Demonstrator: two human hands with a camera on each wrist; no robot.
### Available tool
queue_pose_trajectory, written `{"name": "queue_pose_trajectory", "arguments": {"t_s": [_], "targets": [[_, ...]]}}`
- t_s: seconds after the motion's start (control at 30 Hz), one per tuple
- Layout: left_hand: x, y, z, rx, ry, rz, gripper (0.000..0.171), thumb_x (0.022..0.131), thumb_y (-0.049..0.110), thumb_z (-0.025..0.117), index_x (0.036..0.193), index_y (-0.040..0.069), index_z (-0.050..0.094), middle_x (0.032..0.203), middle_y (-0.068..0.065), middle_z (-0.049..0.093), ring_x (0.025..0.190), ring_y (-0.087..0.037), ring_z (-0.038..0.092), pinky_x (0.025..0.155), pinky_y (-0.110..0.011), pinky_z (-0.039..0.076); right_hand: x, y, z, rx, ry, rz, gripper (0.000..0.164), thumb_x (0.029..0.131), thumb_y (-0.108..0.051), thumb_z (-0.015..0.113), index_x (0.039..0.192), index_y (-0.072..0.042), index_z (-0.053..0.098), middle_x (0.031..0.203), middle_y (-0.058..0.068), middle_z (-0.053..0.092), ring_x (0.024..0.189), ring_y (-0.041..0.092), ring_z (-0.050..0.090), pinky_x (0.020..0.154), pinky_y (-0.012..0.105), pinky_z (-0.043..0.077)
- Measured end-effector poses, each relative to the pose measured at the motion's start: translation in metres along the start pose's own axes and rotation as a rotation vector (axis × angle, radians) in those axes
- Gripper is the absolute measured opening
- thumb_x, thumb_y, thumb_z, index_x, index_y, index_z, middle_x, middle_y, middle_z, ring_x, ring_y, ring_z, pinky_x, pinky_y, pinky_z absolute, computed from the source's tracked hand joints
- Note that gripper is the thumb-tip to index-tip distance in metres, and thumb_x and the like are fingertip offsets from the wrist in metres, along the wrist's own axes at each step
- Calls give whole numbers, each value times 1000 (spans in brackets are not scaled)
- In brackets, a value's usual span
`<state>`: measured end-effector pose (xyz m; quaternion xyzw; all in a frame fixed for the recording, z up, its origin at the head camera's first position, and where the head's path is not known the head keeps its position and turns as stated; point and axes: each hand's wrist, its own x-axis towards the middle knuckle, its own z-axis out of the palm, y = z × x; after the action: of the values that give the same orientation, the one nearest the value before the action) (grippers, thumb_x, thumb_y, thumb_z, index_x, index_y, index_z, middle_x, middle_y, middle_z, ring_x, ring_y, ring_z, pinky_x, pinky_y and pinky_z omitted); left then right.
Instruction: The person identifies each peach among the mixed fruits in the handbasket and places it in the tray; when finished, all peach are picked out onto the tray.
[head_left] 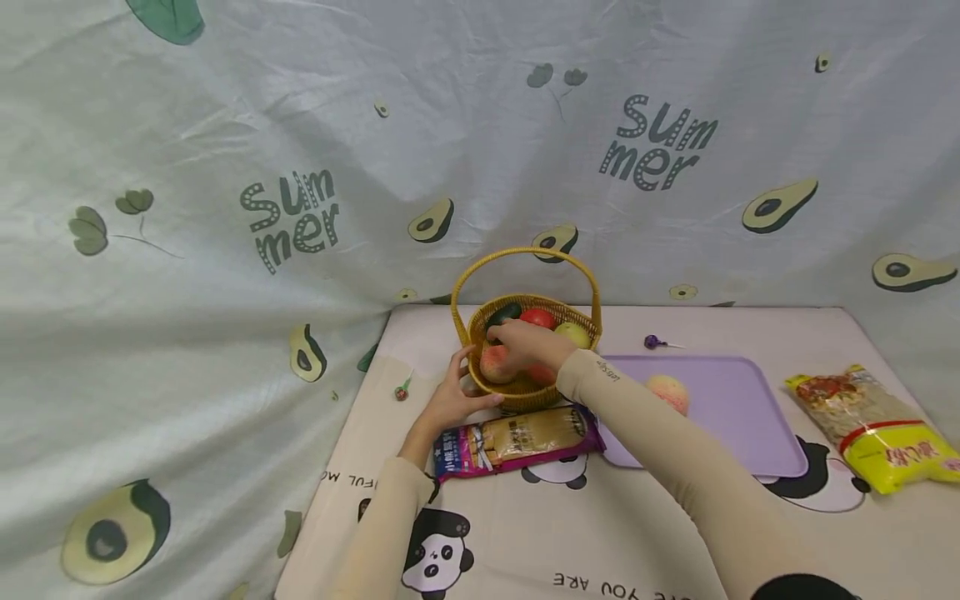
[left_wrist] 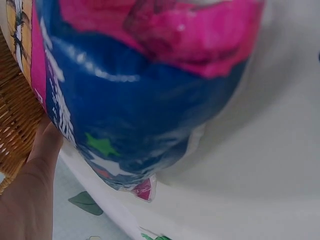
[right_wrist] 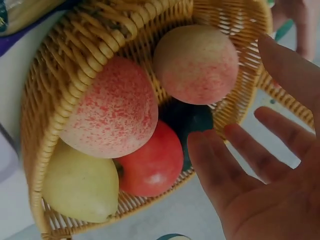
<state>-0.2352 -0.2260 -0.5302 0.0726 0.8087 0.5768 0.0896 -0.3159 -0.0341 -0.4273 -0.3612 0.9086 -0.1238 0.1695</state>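
Observation:
A wicker basket [head_left: 534,400] with an arched handle holds peaches, a tomato [right_wrist: 152,160], a yellow-green fruit [right_wrist: 80,182] and a dark green item [right_wrist: 187,120]. My right hand [head_left: 528,343] reaches into it; in the right wrist view its fingers are spread, beside the peach [right_wrist: 197,65] nearest the left side and holding nothing. Another peach [right_wrist: 115,110] lies nearer the front rim. My left hand [head_left: 450,402] rests against the basket's left outer side, thumb at the front rim, fingers extended. The left wrist view shows part of this hand [left_wrist: 30,190] beside the wicker, its fingertips hidden.
A noodle packet [head_left: 517,440] lies in front of the basket. To the right, a purple tray [head_left: 720,400] bears a peach [head_left: 667,393]. A yellow-ended food bag [head_left: 877,429] lies farther right. Lollipops lie left [head_left: 402,390] of the basket and behind the tray [head_left: 654,342].

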Motion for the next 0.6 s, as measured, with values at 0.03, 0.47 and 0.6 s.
{"name": "queue_pose_trajectory", "arguments": {"t_s": [0.03, 0.47, 0.6], "targets": [[0, 0, 0, 0, 1, 0, 102, 92, 21, 81, 166, 23, 12, 170, -26, 17, 137, -49, 54, 106, -54, 55, 3, -1, 1, 3, -14, 8, 63, 95, -25, 75, 149, -4, 53, 146, 17, 60, 134, 33, 58, 113, 48, 51], [-2, -1, 1, 8, 1, 8, 99, 92, 22, 81, 164, 29, 14, 170, -23, 19, 141, -47, 52, 107, -50, 55, 22, -3, 14, -13, -101, 34, 61, 93, -20, 78, 149, -11, 56, 143, 13, 63, 133, 31, 59, 114, 52, 49], [-2, 2, 1, 13, 11, 1, 99, 92, 22, 82, 164, 30, 16, 171, -20, 18, 150, -45, 40, 110, -51, 53, 26, -6, 15, -30, -80, 45, 61, 90, -18, 81, 146, -12, 57, 139, 12, 65, 128, 28, 61, 112, 51, 51]]}}
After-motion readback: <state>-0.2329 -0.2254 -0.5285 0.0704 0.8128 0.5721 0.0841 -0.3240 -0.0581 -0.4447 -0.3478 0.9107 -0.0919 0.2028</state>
